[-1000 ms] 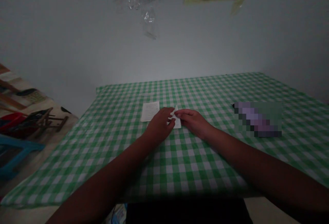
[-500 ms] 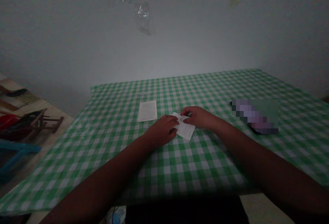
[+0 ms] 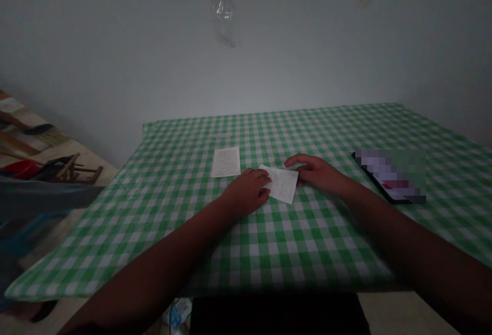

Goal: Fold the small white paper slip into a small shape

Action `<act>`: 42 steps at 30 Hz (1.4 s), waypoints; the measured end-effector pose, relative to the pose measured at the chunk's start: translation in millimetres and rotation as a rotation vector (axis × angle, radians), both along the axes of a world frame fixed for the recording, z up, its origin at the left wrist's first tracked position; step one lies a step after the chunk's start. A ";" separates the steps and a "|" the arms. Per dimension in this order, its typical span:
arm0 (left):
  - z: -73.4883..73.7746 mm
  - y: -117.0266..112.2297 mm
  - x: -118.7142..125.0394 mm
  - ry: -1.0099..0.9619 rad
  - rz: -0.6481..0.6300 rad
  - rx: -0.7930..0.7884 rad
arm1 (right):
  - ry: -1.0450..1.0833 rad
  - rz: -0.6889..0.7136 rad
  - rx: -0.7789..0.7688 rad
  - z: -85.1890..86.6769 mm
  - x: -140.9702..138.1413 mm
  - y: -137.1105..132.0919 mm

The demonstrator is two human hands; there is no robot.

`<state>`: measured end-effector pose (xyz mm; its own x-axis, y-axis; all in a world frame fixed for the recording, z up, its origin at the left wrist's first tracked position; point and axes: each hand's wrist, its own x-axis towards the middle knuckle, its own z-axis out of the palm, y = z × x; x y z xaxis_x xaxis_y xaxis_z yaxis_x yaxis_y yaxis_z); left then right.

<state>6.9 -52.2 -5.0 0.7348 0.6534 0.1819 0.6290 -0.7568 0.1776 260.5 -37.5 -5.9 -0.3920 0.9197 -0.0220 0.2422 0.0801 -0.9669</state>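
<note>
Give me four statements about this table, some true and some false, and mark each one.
The left hand touches a paper slip. True.
The right hand is holding a phone. False: the phone lies apart from it on the cloth, further right.
A second paper slip lies on the tablecloth, not touching the first. True.
The tablecloth is checked red and white. False: it is checked green and white.
</note>
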 end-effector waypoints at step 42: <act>8.3 -5.5 4.5 -0.022 -0.250 -0.061 | -0.418 0.074 0.972 -12.1 -5.2 -20.2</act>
